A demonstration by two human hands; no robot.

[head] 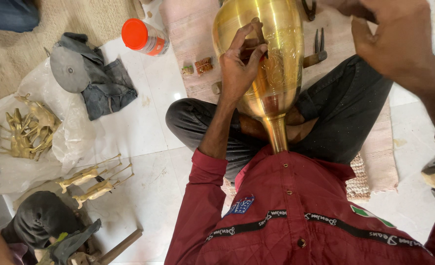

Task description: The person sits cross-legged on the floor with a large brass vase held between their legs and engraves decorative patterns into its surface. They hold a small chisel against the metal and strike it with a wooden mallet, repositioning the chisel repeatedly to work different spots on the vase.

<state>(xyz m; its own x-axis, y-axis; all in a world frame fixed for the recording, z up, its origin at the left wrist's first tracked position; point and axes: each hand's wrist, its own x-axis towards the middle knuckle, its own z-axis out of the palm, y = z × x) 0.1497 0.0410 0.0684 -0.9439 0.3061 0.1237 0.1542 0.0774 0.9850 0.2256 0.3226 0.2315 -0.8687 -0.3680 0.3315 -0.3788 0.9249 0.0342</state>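
A large polished brass vase [276, 54] lies across my lap, its narrow stem [278, 132] pointing toward my chest. Engraved patterns show on its side. My left hand [239, 68] rests on the vase and pinches a thin dark chisel [259, 30] with its tip against the metal. My right hand [399, 41] is raised at the upper right, above my knee and apart from the vase. Its fingers are curled, and the frame's top edge cuts off what they close on.
On the pink mat [188, 24] beyond the vase lie a hammer [314, 59] and pliers [319, 40]. To the left are an orange-capped jar [143, 37], a grey cloth [107, 86], a grey disc [69, 69], and brass figures [28, 130] on plastic. Two small brass animals [94, 182] lie nearer.
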